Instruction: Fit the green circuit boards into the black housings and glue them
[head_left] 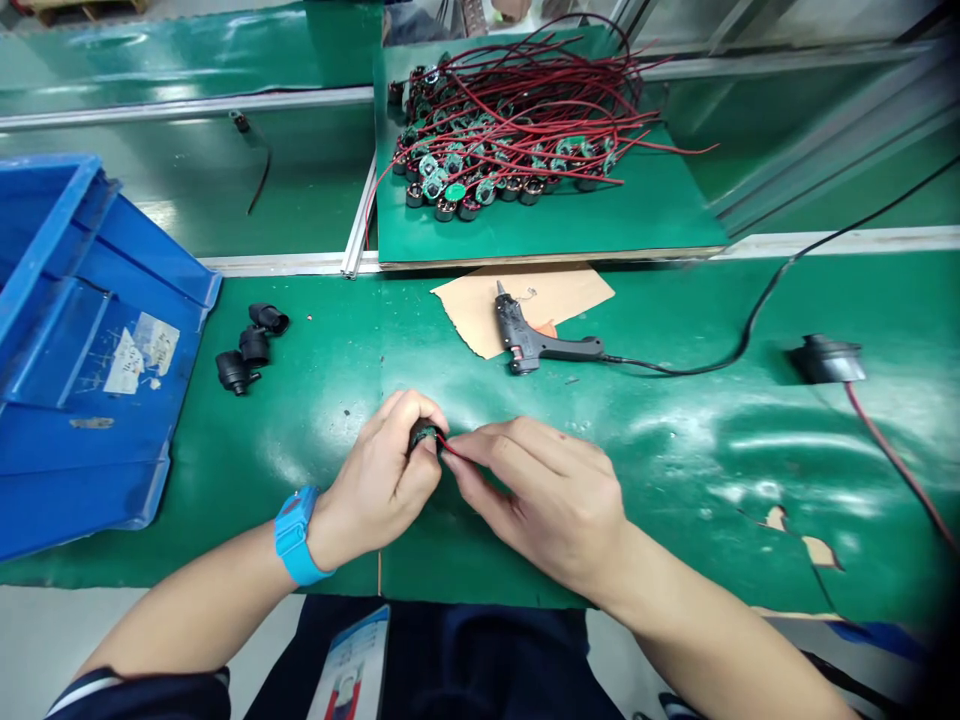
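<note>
Wrapped in the fingers of my left hand (pixel 390 470) is a small round black part (pixel 424 432) with a bit of green at its top. A red wire (pixel 450 448) runs out of it to the right. The thumb and fingertips of my right hand (pixel 544 490) pinch that wire close to the part. Much of the part is hidden by my left fingers. Beyond my hands lies a black glue gun (pixel 536 340) on a piece of tan cardboard (pixel 472 310), its nozzle pointing away. Several black plastic housings (pixel 253 345) lie to the left.
A blue bin (pixel 150 440) stands at the left. On the raised green shelf (pixel 525 230) at the back sit many round components with red wires (pixel 517 120). The glue gun's black cord (pixel 750 320) crosses the right side, near a black part with a reddish cable (pixel 829 358).
</note>
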